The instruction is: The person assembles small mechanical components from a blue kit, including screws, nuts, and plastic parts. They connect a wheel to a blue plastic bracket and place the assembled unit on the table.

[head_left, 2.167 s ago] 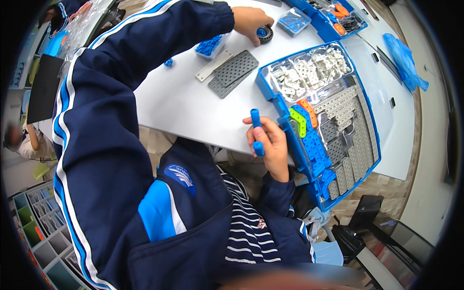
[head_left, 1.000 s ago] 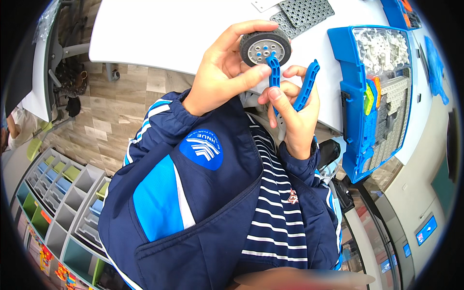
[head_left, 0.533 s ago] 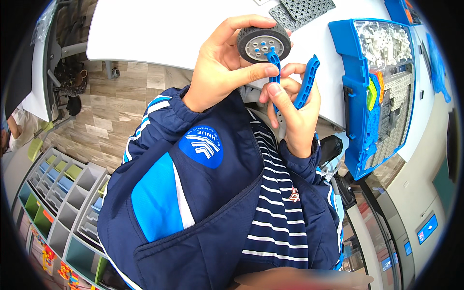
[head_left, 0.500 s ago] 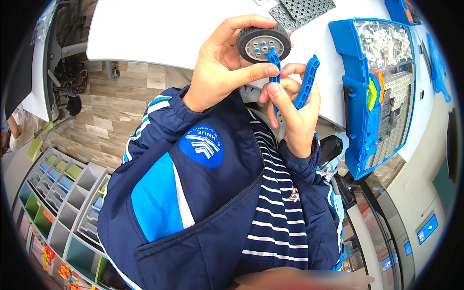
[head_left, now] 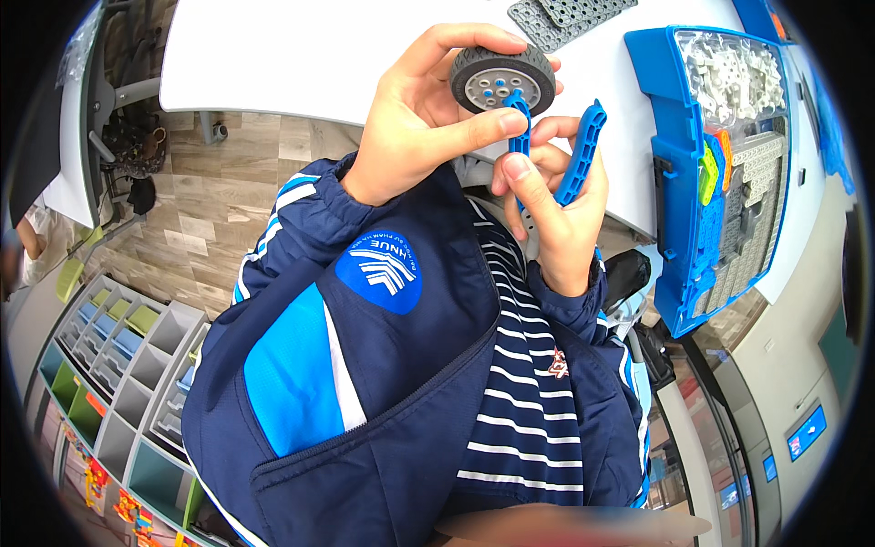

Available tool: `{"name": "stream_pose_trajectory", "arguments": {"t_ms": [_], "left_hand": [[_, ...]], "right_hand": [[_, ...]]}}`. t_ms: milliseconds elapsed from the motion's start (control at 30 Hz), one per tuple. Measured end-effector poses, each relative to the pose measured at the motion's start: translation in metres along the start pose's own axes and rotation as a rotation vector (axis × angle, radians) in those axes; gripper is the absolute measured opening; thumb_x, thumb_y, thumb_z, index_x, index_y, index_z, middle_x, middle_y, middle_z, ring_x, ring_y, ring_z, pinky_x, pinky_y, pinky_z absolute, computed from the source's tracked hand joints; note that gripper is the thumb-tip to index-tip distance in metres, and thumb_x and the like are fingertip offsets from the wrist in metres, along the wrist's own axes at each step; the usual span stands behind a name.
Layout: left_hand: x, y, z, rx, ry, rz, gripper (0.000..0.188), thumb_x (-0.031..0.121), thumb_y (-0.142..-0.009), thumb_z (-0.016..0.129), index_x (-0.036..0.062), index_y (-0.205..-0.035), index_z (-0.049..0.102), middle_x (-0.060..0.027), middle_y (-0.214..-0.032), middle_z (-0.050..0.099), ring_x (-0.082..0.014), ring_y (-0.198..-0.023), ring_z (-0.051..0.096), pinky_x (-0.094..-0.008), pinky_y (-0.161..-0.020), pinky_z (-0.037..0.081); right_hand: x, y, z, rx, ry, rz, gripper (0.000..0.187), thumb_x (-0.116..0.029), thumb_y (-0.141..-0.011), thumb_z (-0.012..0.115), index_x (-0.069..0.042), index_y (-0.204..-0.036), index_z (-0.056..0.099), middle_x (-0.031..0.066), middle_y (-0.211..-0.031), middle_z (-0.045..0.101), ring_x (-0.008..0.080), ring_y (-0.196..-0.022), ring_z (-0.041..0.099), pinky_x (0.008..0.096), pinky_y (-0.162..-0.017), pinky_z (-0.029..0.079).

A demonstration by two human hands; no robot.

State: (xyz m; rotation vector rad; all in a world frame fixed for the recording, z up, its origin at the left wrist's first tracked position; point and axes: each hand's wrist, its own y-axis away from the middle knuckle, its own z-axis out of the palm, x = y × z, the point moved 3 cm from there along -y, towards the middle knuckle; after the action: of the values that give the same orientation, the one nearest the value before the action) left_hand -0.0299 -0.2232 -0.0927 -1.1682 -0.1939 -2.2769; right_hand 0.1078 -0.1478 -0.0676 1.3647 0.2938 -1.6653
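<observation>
A toy wheel (head_left: 488, 89) with a black rubber tyre and a grey hub, blue bits in some hub holes, is gripped by my left hand (head_left: 406, 128). My left thumb presses against a narrow blue beam (head_left: 519, 143), whose top end meets the hub; I cannot tell whether it is fixed there. Closed fingers of my right hand (head_left: 567, 210) hold the lower part of the blue pieces. A curved blue beam (head_left: 581, 159) rises from that hand, tilted to the right. Where the two blue beams meet, if they do, is hidden by my fingers.
On the white table (head_left: 292, 64), a blue case (head_left: 670, 219) at the right holds white, grey, blue, green and orange building parts. Dark grey perforated plates (head_left: 547, 27) lie at the far edge. A shelf with bins (head_left: 118, 392) stands at lower left.
Both hands keep their grips. The wheel and beams have shifted very slightly to the right in view, and the wheel's tilt differs a little. The case also sits slightly further right in view.
</observation>
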Motion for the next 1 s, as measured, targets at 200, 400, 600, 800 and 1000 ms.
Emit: {"name": "stream_pose_trajectory", "arguments": {"t_ms": [200, 400, 600, 800, 1000], "left_hand": [[0.000, -0.002, -0.003, -0.058, -0.135, -0.002, 0.060, -0.004, -0.090, 0.072, 0.0089, -0.141, 0.044, -0.0338, -0.137, 0.056, -0.0450, -0.125, 0.061, -0.0522, -0.102, 0.056], [-0.002, 0.001, -0.003, 0.019, -0.129, -0.050, 0.062, -0.004, -0.088, 0.073, 0.0100, -0.142, 0.045, -0.0329, -0.136, 0.057, -0.0450, -0.125, 0.061, -0.0526, -0.102, 0.056], [-0.002, 0.001, -0.007, -0.009, -0.102, -0.051, 0.061, -0.005, -0.089, 0.072, 0.0129, -0.141, 0.046, -0.0328, -0.136, 0.057, -0.0459, -0.124, 0.061, -0.0529, -0.100, 0.057], [-0.001, 0.000, -0.011, -0.054, -0.105, -0.031, 0.057, -0.004, -0.091, 0.069, 0.0146, -0.139, 0.045, -0.0334, -0.136, 0.057, -0.0471, -0.124, 0.061, -0.0532, -0.099, 0.058], [0.000, 0.000, -0.012, -0.085, -0.105, 0.001, 0.052, -0.003, -0.092, 0.068, 0.0155, -0.135, 0.046, -0.0349, -0.135, 0.057, -0.0480, -0.122, 0.062, -0.0537, -0.098, 0.058]], "right_hand": [[-0.001, 0.000, 0.000, 0.000, 0.033, -0.001, 0.032, -0.002, -0.094, 0.070, -0.001, -0.116, 0.046, 0.0153, -0.078, 0.069, 0.0098, -0.048, 0.055, 0.0215, -0.040, 0.037], [-0.001, -0.001, 0.000, -0.019, 0.058, 0.009, 0.030, -0.008, -0.097, 0.067, -0.002, -0.117, 0.045, 0.0171, -0.078, 0.067, 0.0105, -0.045, 0.049, 0.0224, -0.040, 0.034], [-0.002, 0.001, 0.001, -0.026, 0.048, 0.022, 0.030, -0.007, -0.097, 0.066, -0.002, -0.117, 0.044, 0.0171, -0.077, 0.067, 0.0103, -0.047, 0.050, 0.0222, -0.040, 0.033], [-0.001, 0.002, 0.004, -0.020, 0.026, 0.026, 0.029, -0.008, -0.097, 0.066, -0.002, -0.116, 0.044, 0.0169, -0.077, 0.066, 0.0105, -0.049, 0.051, 0.0219, -0.040, 0.033], [0.000, 0.003, 0.007, -0.017, 0.001, 0.046, 0.028, -0.009, -0.098, 0.066, -0.003, -0.115, 0.044, 0.0172, -0.076, 0.065, 0.0104, -0.048, 0.050, 0.0217, -0.040, 0.032]]}}
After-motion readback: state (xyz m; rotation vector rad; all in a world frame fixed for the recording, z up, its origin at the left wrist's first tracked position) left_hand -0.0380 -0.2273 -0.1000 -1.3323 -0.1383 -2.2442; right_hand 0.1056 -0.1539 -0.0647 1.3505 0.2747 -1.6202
